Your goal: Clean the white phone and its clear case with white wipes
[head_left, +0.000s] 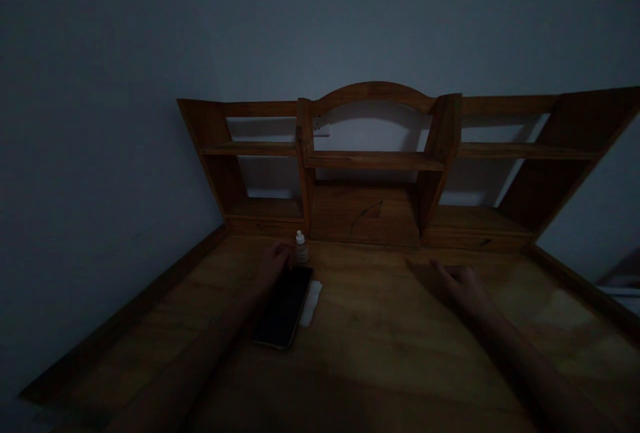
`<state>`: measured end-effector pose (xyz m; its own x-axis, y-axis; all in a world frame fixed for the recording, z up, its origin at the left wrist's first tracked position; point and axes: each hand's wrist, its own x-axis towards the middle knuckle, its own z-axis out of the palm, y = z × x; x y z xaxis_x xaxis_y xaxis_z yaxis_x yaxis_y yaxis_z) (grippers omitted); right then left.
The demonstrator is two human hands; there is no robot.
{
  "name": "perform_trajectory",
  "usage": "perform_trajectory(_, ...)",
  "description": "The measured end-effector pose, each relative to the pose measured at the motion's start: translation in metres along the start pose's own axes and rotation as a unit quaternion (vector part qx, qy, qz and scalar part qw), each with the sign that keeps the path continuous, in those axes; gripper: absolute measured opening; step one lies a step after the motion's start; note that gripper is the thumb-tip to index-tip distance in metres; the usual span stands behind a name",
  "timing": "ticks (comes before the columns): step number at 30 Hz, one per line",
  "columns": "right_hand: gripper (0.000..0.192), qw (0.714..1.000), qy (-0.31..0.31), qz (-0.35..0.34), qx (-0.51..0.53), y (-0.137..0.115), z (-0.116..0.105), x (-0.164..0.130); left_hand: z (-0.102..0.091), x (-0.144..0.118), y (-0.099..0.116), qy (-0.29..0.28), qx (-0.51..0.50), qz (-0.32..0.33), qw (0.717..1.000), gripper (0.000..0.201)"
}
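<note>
On the wooden desk, my left hand point(277, 261) is just left of a small clear dropper bottle point(301, 251) with a white cap. Its fingers bend loosely toward the bottle, which stands upright; in the dim light I cannot tell whether they touch it. Below that hand lies a black smartphone point(286, 306), screen up, partly behind my wrist. A folded white tissue or paper point(311, 303) pokes out along the phone's right side. My right hand point(465, 288) is over the right part of the desk, holding nothing visible, one digit stretched out and the others partly curled.
A wooden shelf unit point(375, 161) with several compartments stands along the back of the desk point(380, 340). Raised wooden edges run down both sides. A white socket point(321, 130) shows on the wall behind the shelf. The room is dim.
</note>
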<state>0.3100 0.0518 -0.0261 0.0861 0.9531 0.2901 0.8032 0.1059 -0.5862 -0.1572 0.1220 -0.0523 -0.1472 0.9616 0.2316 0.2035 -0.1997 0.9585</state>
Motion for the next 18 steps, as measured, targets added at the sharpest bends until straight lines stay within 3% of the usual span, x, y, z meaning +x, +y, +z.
perform_trajectory(3, 0.068, 0.999, -0.035, 0.014, 0.006, 0.002, 0.001, 0.001, 0.001, 0.002, -0.005, -0.001, -0.006, 0.0, 1.0, 0.03)
perform_trajectory(18, 0.071, 1.0, -0.021, 0.014, 0.001, 0.003, 0.002, 0.0, 0.006, -0.002, 0.002, 0.005, -0.027, 0.001, 1.0, 0.036)
